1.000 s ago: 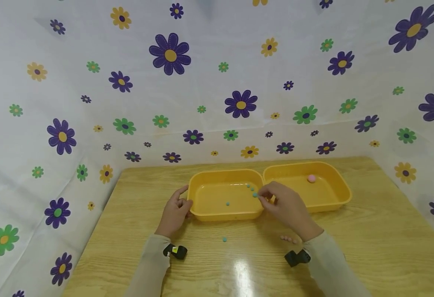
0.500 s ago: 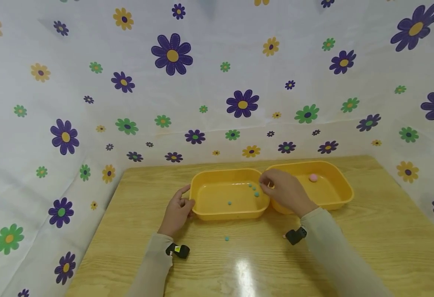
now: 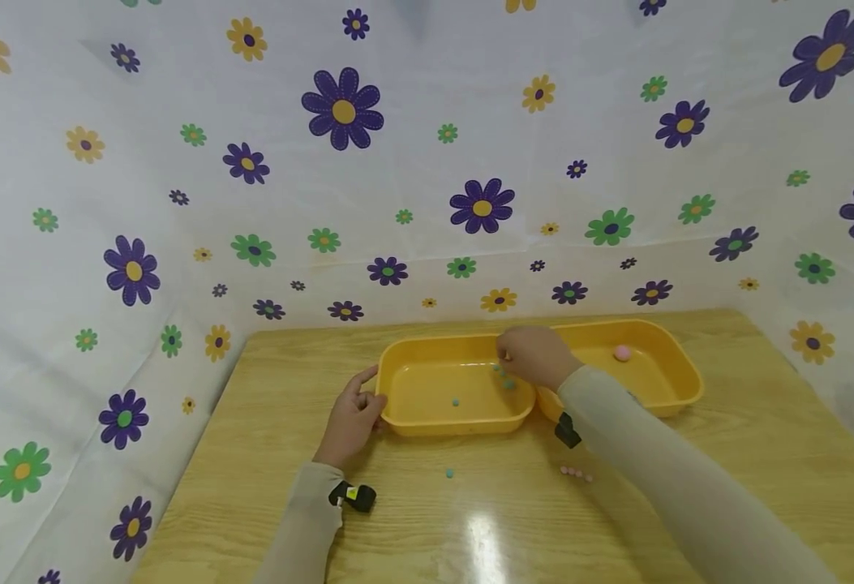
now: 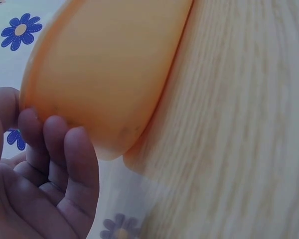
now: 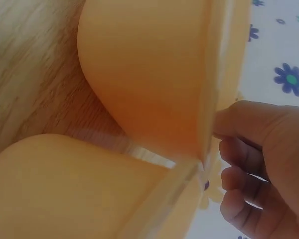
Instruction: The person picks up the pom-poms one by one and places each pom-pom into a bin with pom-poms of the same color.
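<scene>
My left hand (image 3: 348, 426) holds the left end of a yellow plastic tray (image 3: 434, 426), its fingers curled against the outer wall in the left wrist view. Over the tray's right end hangs my right hand (image 3: 539, 357), its fingers bent and their tips reaching inside near several small turquoise balls (image 3: 510, 384). Whether it pinches one is hidden by the hand, and by the rim in the right wrist view. Another turquoise ball (image 3: 456, 402) lies alone on the tray floor.
A second yellow tray (image 3: 660, 405) adjoins on the right, with a larger pink ball (image 3: 622, 353) inside. A row of small pink balls (image 3: 576, 473) and one turquoise ball (image 3: 449, 473) lie on the wooden table (image 3: 390, 527). Behind hangs a flowered cloth (image 3: 412, 178).
My right hand has moved up and to the left, from the tray's right edge to over its back right part. The left hand keeps its hold on the tray.
</scene>
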Motion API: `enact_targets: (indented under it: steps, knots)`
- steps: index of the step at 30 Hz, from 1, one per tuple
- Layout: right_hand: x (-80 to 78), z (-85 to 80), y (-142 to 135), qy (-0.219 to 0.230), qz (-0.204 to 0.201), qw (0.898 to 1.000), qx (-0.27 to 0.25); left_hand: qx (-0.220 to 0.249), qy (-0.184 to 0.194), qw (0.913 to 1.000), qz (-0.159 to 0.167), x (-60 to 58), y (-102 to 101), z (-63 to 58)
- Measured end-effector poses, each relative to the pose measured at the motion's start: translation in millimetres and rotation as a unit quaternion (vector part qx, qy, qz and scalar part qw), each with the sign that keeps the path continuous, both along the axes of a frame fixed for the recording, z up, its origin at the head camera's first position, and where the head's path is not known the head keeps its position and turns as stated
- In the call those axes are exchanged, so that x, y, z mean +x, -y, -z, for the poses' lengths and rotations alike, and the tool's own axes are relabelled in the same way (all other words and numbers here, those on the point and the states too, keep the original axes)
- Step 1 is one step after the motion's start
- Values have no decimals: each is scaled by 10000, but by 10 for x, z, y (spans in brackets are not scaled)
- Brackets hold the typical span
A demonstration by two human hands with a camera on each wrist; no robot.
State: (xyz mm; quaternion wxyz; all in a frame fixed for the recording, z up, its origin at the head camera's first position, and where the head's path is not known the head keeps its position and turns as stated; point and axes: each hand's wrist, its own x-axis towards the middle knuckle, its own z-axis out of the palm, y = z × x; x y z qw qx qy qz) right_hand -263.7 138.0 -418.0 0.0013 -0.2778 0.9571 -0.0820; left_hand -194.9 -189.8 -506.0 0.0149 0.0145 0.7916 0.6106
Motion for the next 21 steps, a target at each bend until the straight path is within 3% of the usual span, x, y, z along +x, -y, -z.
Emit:
enact_targets:
  steps: [6, 12, 21]
  knots:
    - [-94, 26, 106, 366, 1, 9984, 437, 60, -22, 10000, 0, 4, 11, 11]
    - [-141, 60, 114, 413, -106, 9966, 705, 1, -43, 10000, 24, 8, -17, -5]
    - [-157, 55, 116, 589, -118, 9961, 651, -49, -39, 10000, -13, 13, -4, -12]
